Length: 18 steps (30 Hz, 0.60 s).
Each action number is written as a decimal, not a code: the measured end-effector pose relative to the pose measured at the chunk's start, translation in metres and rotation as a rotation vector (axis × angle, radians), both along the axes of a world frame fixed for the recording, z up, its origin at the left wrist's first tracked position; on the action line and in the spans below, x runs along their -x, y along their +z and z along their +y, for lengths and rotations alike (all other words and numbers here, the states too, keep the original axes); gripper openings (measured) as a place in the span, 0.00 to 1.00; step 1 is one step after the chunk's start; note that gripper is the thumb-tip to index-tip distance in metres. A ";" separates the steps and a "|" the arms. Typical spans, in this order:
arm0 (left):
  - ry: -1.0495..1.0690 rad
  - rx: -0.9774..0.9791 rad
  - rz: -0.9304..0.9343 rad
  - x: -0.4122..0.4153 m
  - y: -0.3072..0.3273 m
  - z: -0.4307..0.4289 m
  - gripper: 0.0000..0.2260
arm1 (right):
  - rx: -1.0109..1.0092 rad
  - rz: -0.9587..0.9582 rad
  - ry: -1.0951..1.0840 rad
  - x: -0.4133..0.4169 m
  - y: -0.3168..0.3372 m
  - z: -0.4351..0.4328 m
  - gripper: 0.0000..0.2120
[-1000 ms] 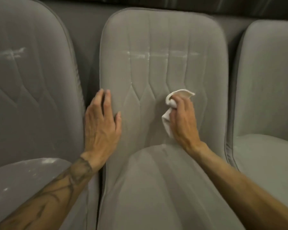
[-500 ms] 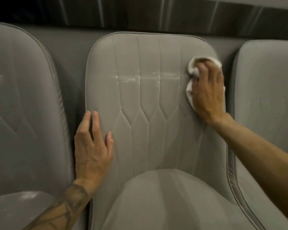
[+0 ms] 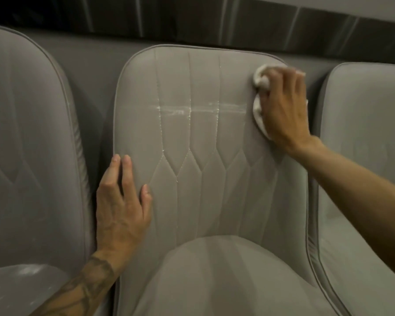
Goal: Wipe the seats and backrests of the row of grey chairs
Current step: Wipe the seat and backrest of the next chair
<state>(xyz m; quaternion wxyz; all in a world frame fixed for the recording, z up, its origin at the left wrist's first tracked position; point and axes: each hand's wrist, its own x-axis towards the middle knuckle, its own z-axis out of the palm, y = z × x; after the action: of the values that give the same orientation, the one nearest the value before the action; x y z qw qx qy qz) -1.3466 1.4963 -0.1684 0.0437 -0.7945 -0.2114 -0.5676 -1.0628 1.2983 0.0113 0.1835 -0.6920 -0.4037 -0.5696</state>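
Note:
A grey quilted chair backrest point(image 3: 203, 156) fills the middle of the view, with its seat point(image 3: 226, 277) below. A white streak point(image 3: 198, 109) runs across the backrest at mid height. My right hand point(image 3: 283, 110) presses a crumpled white cloth point(image 3: 260, 87) against the backrest's upper right corner, fingers curled over it. My left hand point(image 3: 121, 206) lies flat on the backrest's lower left edge, fingers straight.
A second grey chair point(image 3: 27, 144) stands to the left, with white smears on its backrest and seat. A third grey chair point(image 3: 365, 156) stands to the right. A grey panel and a dark striped wall point(image 3: 192, 19) run behind the row.
My right hand has carried the cloth from the middle of the backrest up to its upper right corner. My left hand has stayed on the left edge. The view has tilted upward.

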 end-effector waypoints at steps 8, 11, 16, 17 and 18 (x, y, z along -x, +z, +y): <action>-0.009 -0.007 -0.008 -0.001 -0.001 0.000 0.28 | 0.031 0.046 0.003 0.029 -0.067 -0.018 0.13; -0.009 -0.005 -0.009 -0.001 -0.001 0.000 0.28 | 0.080 -0.022 -0.042 0.010 -0.027 -0.014 0.12; 0.002 -0.012 -0.003 0.000 -0.002 0.001 0.29 | -0.214 0.122 -0.101 -0.003 0.006 0.010 0.11; -0.003 -0.014 -0.006 0.000 -0.002 0.000 0.28 | -0.191 0.099 -0.101 0.001 -0.011 0.006 0.10; -0.004 -0.017 -0.007 -0.001 -0.002 0.001 0.28 | -0.137 0.068 -0.086 0.008 -0.033 -0.003 0.10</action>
<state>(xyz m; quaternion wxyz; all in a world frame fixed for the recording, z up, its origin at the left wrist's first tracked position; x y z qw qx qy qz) -1.3460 1.4974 -0.1699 0.0486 -0.7926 -0.2052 -0.5721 -1.0704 1.2957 -0.0217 0.2192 -0.7135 -0.3272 -0.5795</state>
